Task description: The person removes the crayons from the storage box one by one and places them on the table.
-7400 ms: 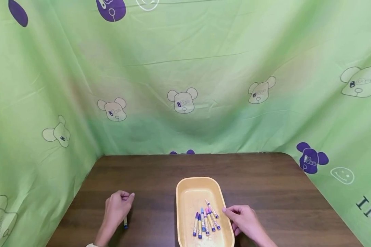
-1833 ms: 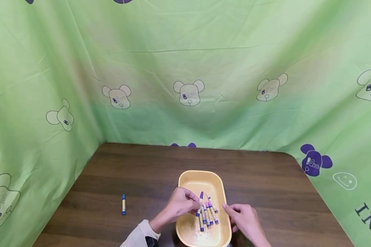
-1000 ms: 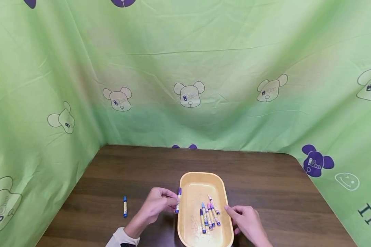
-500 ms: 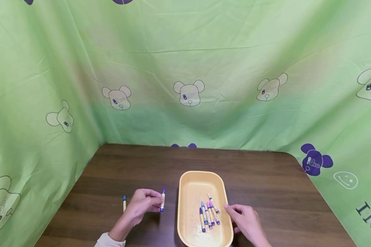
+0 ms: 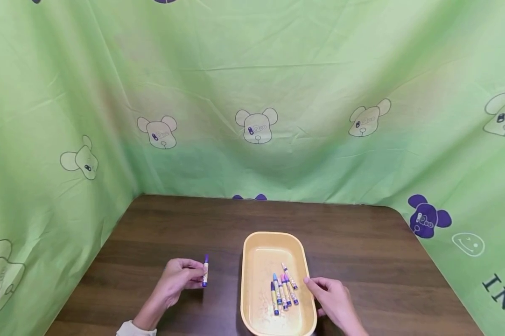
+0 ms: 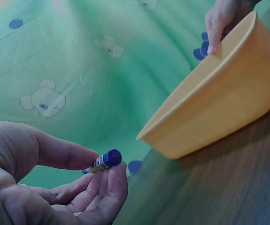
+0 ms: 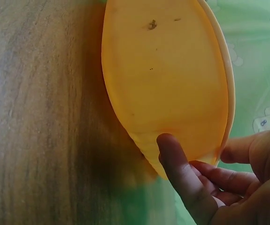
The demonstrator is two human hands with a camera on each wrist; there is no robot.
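My left hand (image 5: pixel 199 273) pinches a purple-tipped crayon (image 5: pixel 205 271) between thumb and fingers, just above the table to the left of the yellow tray (image 5: pixel 254 261). The left wrist view shows the same crayon (image 6: pixel 104 161) at the fingertips of my left hand (image 6: pixel 107 165), with the tray (image 6: pixel 219 103) beyond it. Several crayons (image 5: pixel 283 290) lie in the tray. My right hand (image 5: pixel 315 285) holds the tray's right rim, its thumb on the edge. In the right wrist view my right hand (image 7: pixel 205 159) touches the tray's outer wall (image 7: pixel 167 84).
The dark wooden table (image 5: pixel 361 242) is walled in on three sides by a green cloth with bear prints (image 5: pixel 252 93). A blue crayon seen earlier on the table's left is hidden behind my left hand.
My left hand lifted a purple crayon out of the tray and carried it left over the table. It now covers the blue crayon lying there. My right hand stayed on the tray.
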